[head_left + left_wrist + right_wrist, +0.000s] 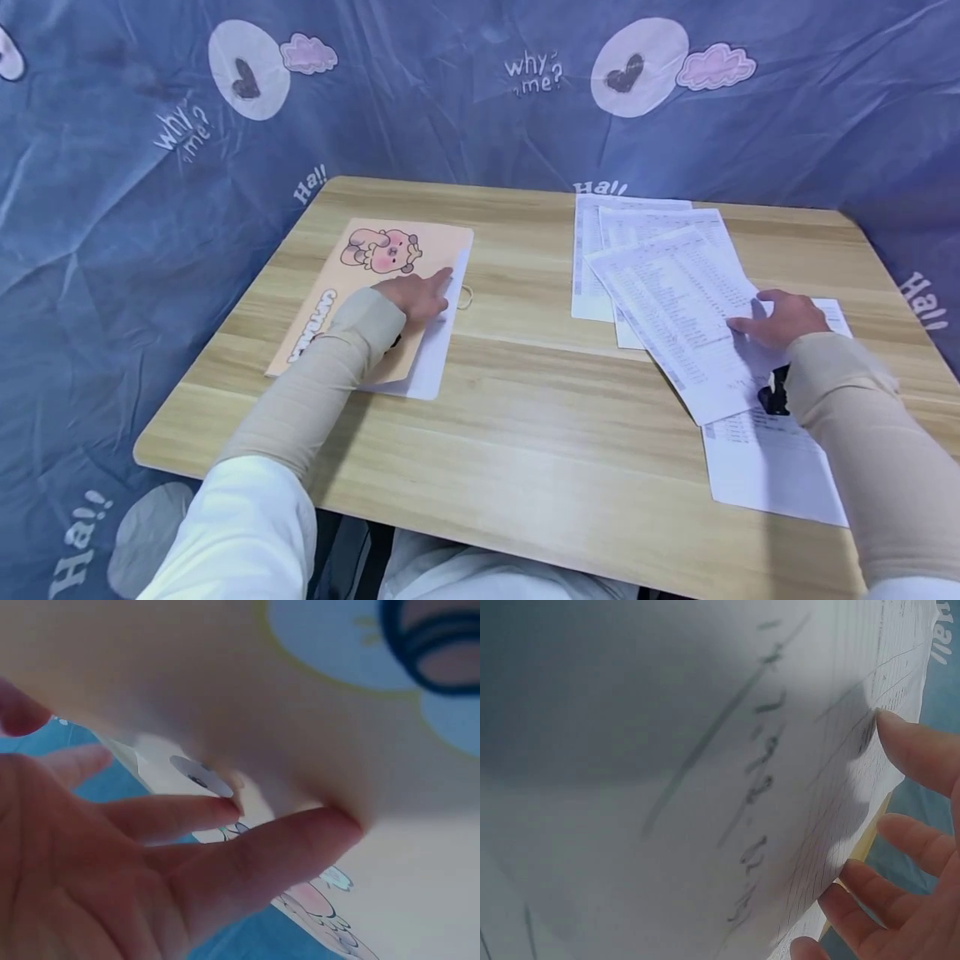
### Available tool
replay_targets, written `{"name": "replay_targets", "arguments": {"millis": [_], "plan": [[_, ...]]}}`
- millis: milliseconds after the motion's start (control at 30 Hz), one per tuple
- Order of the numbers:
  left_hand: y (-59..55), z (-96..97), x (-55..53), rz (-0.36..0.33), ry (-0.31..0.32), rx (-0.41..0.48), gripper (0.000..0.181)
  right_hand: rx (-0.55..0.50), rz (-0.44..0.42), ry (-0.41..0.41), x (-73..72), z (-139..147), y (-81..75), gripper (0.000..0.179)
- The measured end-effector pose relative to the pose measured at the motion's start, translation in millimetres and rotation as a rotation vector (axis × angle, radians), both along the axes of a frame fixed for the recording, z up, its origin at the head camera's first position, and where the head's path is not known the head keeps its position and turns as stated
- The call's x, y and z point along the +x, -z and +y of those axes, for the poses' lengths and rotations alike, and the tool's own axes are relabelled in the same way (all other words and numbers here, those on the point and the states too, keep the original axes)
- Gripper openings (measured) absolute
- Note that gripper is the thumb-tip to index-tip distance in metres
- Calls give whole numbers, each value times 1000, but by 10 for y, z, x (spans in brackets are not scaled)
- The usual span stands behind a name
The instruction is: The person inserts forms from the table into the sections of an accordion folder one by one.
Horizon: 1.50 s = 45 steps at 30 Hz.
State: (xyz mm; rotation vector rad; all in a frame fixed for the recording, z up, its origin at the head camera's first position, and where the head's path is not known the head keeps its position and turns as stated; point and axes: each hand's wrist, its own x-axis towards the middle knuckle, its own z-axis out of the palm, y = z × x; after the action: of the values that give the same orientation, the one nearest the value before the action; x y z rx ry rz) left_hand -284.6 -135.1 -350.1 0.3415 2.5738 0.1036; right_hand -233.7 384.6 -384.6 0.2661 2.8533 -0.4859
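Note:
My left hand (414,297) rests over the right edge of a peach booklet (442,237) with a cartoon animal on its cover. Its fingers are spread, with one pointing toward the far right. White pages show under the cover's right side. In the left wrist view, a fingertip touches the pale printed surface. At the right, my right hand (783,321) touches the right edge of a slanted printed sheet (675,308). Its thumb lies on the paper and the other fingers are along the edge, as the right wrist view shows too. Another printed sheet (772,471) lies beneath that hand.
Two more printed sheets, one at the far left of the pile (588,275), overlap under the slanted one. A small pale loop (467,297) lies beside the booklet. The wooden table (525,400) meets a blue patterned cloth (450,100) behind and at both sides.

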Motion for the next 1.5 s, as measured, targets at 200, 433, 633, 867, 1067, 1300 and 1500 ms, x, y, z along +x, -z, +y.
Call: {"name": "replay_targets", "arguments": {"millis": [200, 433, 633, 867, 1067, 1300, 1500], "plan": [[-41, -54, -3, -39, 46, -34, 54, -12, -9, 13, -3, -43, -40, 97], [-71, -87, -8, -50, 87, -14, 53, 0, -7, 37, 23, -91, -78, 97], [-71, -92, -13, -54, 69, 8, 51, 8, -4, 52, 35, -90, -97, 97], [-45, -93, -11, -52, 60, 54, 51, 4, -1, 65, 65, -81, -110, 93], [-28, -96, -23, -54, 55, 85, 51, 13, 36, 54, 77, -75, -100, 90], [-13, -98, -5, -45, 49, 90, 50, 9, 26, 95, 68, -101, -65, 89], [9, -64, -17, -2, 63, 47, 54, 27, 19, 95, 59, -114, -68, 88]]}}
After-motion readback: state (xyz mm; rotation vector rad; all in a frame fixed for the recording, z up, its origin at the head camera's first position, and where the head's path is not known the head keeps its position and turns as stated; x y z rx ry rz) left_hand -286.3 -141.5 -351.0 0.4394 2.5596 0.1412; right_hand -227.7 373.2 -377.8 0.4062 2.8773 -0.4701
